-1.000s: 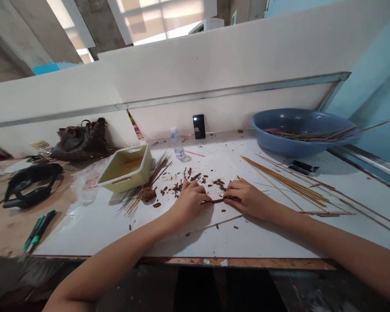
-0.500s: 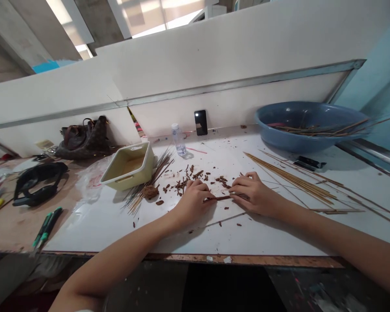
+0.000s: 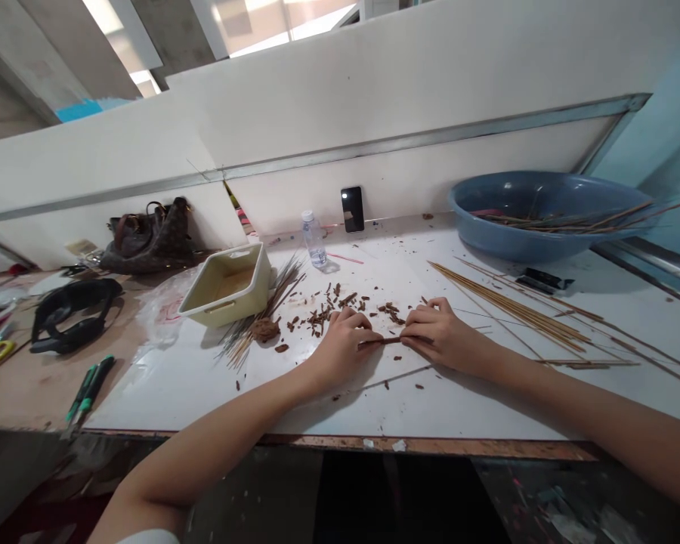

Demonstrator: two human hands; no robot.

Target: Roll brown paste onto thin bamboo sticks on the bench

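A thin dark-brown stick (image 3: 392, 340) lies crosswise low over the white board, with its ends under my fingers. My left hand (image 3: 348, 344) is closed on its left end, fingers curled. On the other end my right hand (image 3: 435, 330) pinches it between thumb and fingers. Just beyond both hands lie scattered brown crumbs and short pieces (image 3: 326, 311). A rough brown lump (image 3: 264, 329) sits left of them, against a bundle of thin wires and sticks (image 3: 283, 291). Right of my right hand rests a bundle of yellowish sticks (image 3: 504, 302).
A cream basin (image 3: 227, 311) stands left, near pliers-like green-black tools (image 3: 91, 389) and a black headset-like object (image 3: 76, 313). At the back are a water bottle (image 3: 315, 245), a leaning phone (image 3: 352, 209) and a blue tub (image 3: 521, 238) holding long sticks.
Both hands keep hold of the brown stick, with only a slight shift of the fingers. The whole view has moved a little.
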